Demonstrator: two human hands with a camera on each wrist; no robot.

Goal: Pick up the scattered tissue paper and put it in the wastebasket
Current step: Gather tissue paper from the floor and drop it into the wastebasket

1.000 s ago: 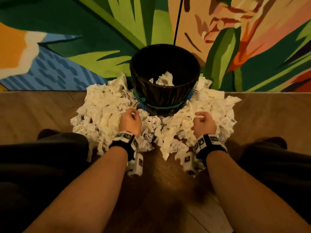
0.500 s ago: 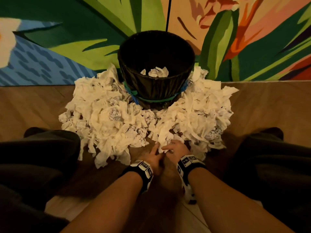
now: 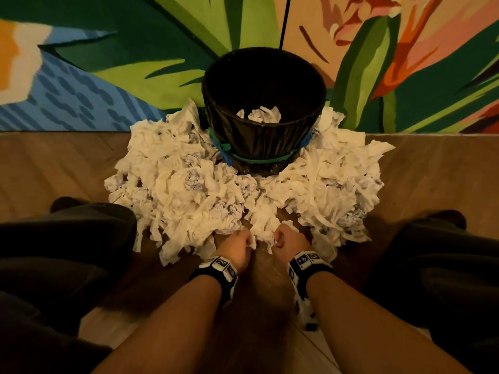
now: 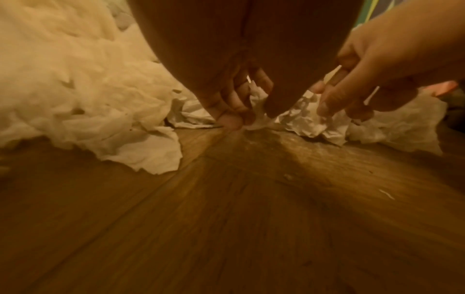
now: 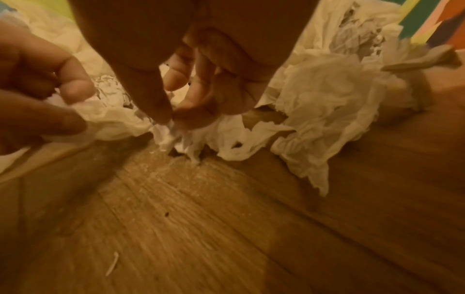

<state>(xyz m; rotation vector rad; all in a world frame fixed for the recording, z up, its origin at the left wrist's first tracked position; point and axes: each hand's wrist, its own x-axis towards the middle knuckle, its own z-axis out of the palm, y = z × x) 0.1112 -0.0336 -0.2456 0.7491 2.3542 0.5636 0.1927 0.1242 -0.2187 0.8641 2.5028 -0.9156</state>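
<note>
Both hands [image 3: 263, 245] now curl, pinching tissue paper [image 3: 260, 225]; no legible writing.

Soft paper on grained wood
Crumpled matt tissue paper [image 3: 189, 190] lies on a smooth wood-grain floor [image 3: 54, 163]; the wastebasket [image 3: 264, 147] wears a glossy, wrinkled black plastic liner.

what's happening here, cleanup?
Yes. A person crouches over a heap of crumpled white tissue paper ringed around a black wastebasket on the wooden floor. The left hand and right hand each pinch tissue at the heap's near edge. A few wads are already in the basket; most remains outside.
</note>
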